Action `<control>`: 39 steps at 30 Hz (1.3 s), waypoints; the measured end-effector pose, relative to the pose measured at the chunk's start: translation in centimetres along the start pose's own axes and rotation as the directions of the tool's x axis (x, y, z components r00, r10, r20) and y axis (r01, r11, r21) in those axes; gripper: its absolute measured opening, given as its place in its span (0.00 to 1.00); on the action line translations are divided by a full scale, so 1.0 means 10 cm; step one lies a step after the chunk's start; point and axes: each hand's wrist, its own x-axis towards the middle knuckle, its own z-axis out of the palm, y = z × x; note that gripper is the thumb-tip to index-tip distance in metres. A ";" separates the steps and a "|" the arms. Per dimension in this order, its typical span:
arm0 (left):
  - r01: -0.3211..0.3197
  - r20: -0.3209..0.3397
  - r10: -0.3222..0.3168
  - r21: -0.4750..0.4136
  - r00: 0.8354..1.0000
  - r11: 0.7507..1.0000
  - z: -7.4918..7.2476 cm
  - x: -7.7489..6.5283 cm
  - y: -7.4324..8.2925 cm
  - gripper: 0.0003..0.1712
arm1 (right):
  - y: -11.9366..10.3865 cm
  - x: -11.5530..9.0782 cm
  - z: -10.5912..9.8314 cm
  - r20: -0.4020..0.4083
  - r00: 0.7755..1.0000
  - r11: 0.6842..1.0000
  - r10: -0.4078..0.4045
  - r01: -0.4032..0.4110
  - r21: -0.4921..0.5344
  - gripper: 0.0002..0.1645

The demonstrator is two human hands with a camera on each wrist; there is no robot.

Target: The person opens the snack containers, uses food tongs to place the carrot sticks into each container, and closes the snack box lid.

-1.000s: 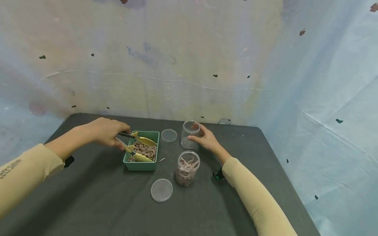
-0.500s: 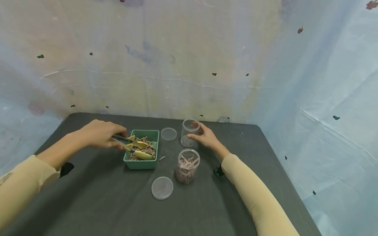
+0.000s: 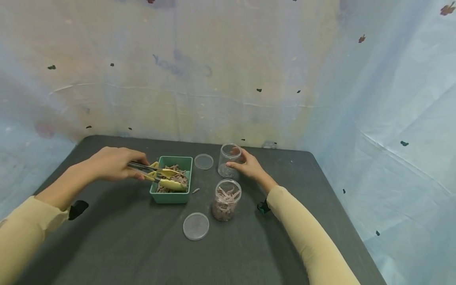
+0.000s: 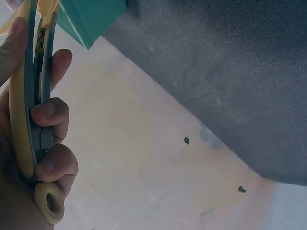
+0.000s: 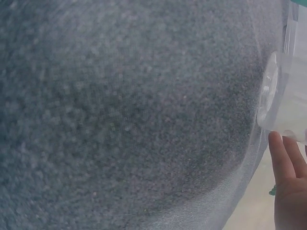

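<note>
My left hand [image 3: 115, 163] grips a pair of tongs [image 3: 172, 185] with pale yellow tips and dark metal arms. Those tips reach down into a green rectangular bin [image 3: 170, 198] among greyish-brown, strip-like pieces [image 3: 181, 178]. In the left wrist view, fingers curl around the tongs' handle [image 4: 20, 105], whose end carries a yellow ring [image 4: 56, 218]. My right hand [image 3: 251, 168] holds a clear jar [image 3: 223, 160] upright from its right side, thumb in front and fingers behind. A little clear material shows at that jar's base. The right wrist view catches fingers against the jar [image 5: 293, 105].
A second clear jar [image 3: 224, 206], filled with similar strips, stands nearer on the dark table [image 3: 142, 245]. One round lid [image 3: 196, 227] lies in front, another lid [image 3: 204, 162] behind beside the bin. A loose strip [image 3: 196, 190] lies right of the bin. Patterned sheeting [image 3: 213, 79] hangs behind.
My left hand has drawn leftward and the tongs' tips have come closer together over the strips in the bin. The right hand and its jar have stayed put.
</note>
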 end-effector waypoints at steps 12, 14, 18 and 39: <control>0.031 -0.042 -0.031 -0.014 0.999 0.999 -0.13 -0.04 -0.03 0.20 | 0.02 -0.01 0.01 -0.005 1.000 1.000 -0.004 0.004 -0.008 0.41; 0.033 -0.047 -0.033 -0.013 0.998 0.999 -0.16 -0.03 -0.03 0.21 | 0.03 0.00 0.01 -0.008 1.000 1.000 -0.003 0.003 -0.014 0.40; 0.037 -0.042 -0.037 -0.012 0.998 0.999 -0.19 -0.02 -0.05 0.23 | 0.03 -0.01 0.00 -0.007 1.000 1.000 -0.001 0.000 -0.014 0.39; 0.040 -0.035 -0.040 -0.001 0.999 0.999 -0.35 0.00 -0.02 0.27 | 0.00 -0.02 0.02 0.001 1.000 1.000 -0.008 0.008 0.013 0.39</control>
